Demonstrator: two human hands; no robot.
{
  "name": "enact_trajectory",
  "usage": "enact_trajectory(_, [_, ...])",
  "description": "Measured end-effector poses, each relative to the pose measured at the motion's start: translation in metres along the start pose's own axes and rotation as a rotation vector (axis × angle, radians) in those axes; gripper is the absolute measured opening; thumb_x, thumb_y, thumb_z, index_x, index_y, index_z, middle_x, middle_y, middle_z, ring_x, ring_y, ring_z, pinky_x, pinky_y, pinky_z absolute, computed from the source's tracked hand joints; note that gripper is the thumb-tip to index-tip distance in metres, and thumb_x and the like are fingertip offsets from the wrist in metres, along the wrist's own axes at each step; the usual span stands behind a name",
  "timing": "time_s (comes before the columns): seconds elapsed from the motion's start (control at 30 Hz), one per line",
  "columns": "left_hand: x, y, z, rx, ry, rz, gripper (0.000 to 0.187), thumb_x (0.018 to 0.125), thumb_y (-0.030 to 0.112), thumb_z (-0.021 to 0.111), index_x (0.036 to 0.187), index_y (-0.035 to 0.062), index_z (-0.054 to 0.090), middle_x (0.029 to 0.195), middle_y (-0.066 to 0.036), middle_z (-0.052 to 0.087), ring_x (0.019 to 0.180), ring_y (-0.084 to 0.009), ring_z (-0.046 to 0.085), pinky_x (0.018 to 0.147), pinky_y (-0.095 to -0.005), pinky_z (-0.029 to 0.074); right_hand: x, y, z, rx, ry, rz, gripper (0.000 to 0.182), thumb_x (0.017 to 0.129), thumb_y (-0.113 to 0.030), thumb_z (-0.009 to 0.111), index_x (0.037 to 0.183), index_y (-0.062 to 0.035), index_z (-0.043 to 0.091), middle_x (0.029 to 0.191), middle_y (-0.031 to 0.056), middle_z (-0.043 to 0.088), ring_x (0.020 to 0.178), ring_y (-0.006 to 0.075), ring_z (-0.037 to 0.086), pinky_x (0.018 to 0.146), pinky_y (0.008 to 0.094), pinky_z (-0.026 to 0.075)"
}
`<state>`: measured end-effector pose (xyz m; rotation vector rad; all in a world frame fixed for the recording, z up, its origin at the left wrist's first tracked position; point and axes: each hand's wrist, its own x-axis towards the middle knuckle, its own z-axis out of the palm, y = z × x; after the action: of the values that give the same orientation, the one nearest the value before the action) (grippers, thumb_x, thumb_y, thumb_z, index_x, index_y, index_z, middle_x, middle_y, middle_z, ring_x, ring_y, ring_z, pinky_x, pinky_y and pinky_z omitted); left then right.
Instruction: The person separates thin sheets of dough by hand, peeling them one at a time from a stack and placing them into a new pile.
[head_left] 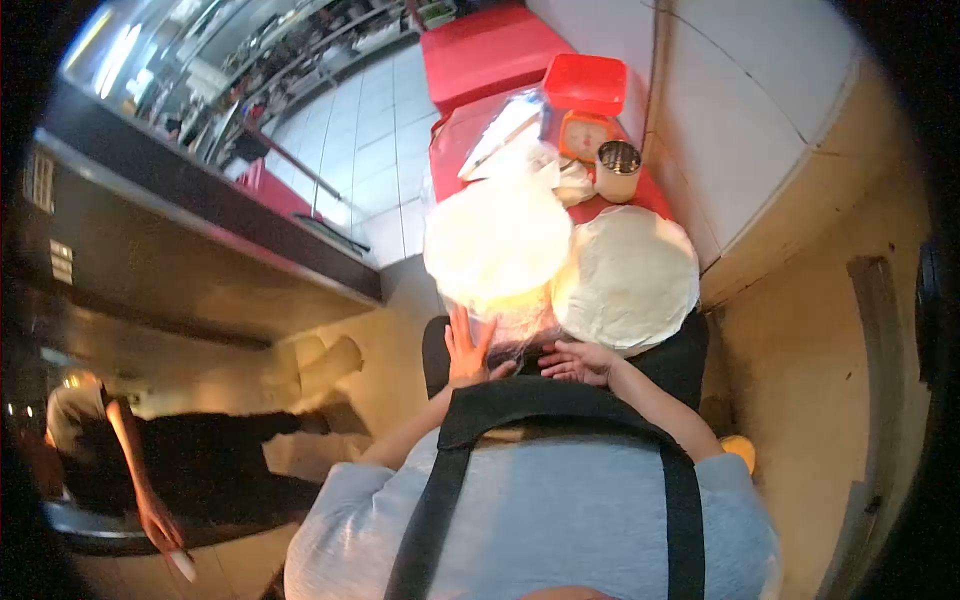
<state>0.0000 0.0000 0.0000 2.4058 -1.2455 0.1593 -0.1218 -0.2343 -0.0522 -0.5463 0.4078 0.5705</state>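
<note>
My left hand (467, 345) is open, its fingers spread at the near edge of a brightly lit round white sheet (497, 240) that looks like thin dough. A crinkled clear plastic sheet (515, 322) lies between that edge and my lap. My right hand (580, 362) is also open, palm turned up and fingers stretched out. It rests just below a second round white sheet (628, 280), paler grey and slightly wrinkled. Neither hand holds anything. Glare washes out the surface of the left sheet.
An orange kitchen scale (585, 135) with a red pan (585, 85) stands behind the sheets, beside a cup (618, 182). These sit on a red surface (450, 140) against a tiled wall (740, 90). At far left, a person's arm (130, 450) hangs down.
</note>
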Motion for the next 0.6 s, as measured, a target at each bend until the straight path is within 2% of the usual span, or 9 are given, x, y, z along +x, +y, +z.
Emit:
enact_trajectory(0.07, [0.004,0.001,-0.008,0.068,-0.088,-0.010,0.083,0.065,0.045,0.074,0.137,0.0265,0.037,0.147,-0.024,0.006,0.134,-0.0468,0.009,0.100,-0.0645,0.015,0.021,0.012,0.001,0.002,0.023,0.013,0.046,0.094,-0.029,0.048,0.130,-0.0019,0.037,0.117,0.0210,0.053,0.104,0.0353,0.058,0.079,0.0347,0.053])
enact_trajectory(0.1, [0.043,0.023,-0.002,0.156,-0.048,0.083,0.085,0.061,0.040,0.077,0.135,0.0231,0.040,0.145,-0.027,0.012,0.134,-0.0457,0.012,0.101,-0.0635,0.013,0.021,-0.020,-0.020,0.003,0.004,0.006,0.042,0.094,-0.027,0.048,0.128,-0.0054,0.039,0.113,0.0194,0.055,0.098,0.0332,0.060,0.073,0.0342,0.055])
enact_trajectory(0.2, [0.061,0.057,-0.002,0.200,-0.070,0.219,0.078,0.069,0.043,0.071,0.137,0.0228,0.038,0.146,-0.024,0.013,0.134,-0.0449,0.012,0.102,-0.0623,0.013,0.027,0.001,-0.029,-0.087,0.031,-0.010,0.039,0.093,-0.027,0.050,0.128,-0.0127,0.041,0.111,0.0105,0.057,0.086,0.0269,0.064,0.062,0.0330,0.055])
enact_trajectory(0.3, [0.101,0.090,0.002,0.025,-0.084,0.332,0.073,0.074,0.043,0.066,0.137,0.0208,0.037,0.147,-0.022,0.013,0.135,-0.0432,0.013,0.103,-0.0613,0.013,0.025,0.001,-0.023,-0.400,0.224,-0.104,0.030,0.093,-0.026,0.047,0.120,-0.0136,0.049,0.100,0.0091,0.062,0.077,0.0214,0.063,0.054,0.0321,0.050])
enact_trajectory(0.33, [0.108,0.096,0.007,0.037,-0.107,0.352,0.078,0.075,0.045,0.065,0.140,0.0199,0.031,0.148,-0.020,0.014,0.136,-0.0406,0.014,0.103,-0.0610,0.014,0.028,0.001,-0.026,-0.493,0.216,-0.085,0.032,0.089,-0.025,0.051,0.118,-0.0136,0.050,0.093,0.0089,0.063,0.068,0.0182,0.059,0.048,0.0308,0.045])
enact_trajectory(0.4, [0.110,0.090,0.036,0.106,-0.277,0.355,0.080,0.074,0.044,0.066,0.141,0.0199,0.029,0.148,-0.018,0.014,0.136,-0.0391,0.013,0.104,-0.0606,0.013,0.024,-0.003,-0.028,-0.879,0.225,-0.247,0.035,0.086,-0.025,0.054,0.118,-0.0138,0.051,0.094,0.0087,0.062,0.066,0.0175,0.057,0.049,0.0308,0.045])
enact_trajectory(0.47, [0.105,0.090,0.042,0.170,-0.365,0.372,0.085,0.072,0.044,0.067,0.142,0.0210,0.025,0.149,-0.015,0.015,0.137,-0.0358,0.013,0.105,-0.0594,0.011,0.005,-0.007,-0.015,-1.010,0.239,-0.317,0.041,0.080,-0.027,0.059,0.119,-0.0140,0.054,0.094,0.0081,0.062,0.065,0.0167,0.055,0.050,0.0312,0.046])
enact_trajectory(0.57, [0.104,0.092,0.043,0.160,-0.385,0.334,0.085,0.070,0.044,0.068,0.141,0.0213,0.026,0.149,-0.015,0.015,0.138,-0.0347,0.012,0.106,-0.0589,0.010,0.016,-0.003,-0.022,-1.065,0.310,-0.124,0.044,0.081,-0.032,0.059,0.120,-0.0116,0.054,0.095,0.0089,0.062,0.068,0.0172,0.056,0.053,0.0307,0.048])
enact_trajectory(0.6, [0.104,0.095,0.041,0.145,-0.374,0.327,0.085,0.070,0.041,0.069,0.141,0.0214,0.027,0.148,-0.015,0.017,0.137,-0.0325,0.014,0.106,-0.0587,0.010,0.012,-0.006,-0.020,-1.060,0.261,-0.176,0.045,0.082,-0.033,0.059,0.120,-0.0112,0.054,0.097,0.0092,0.061,0.070,0.0174,0.056,0.056,0.0309,0.048])
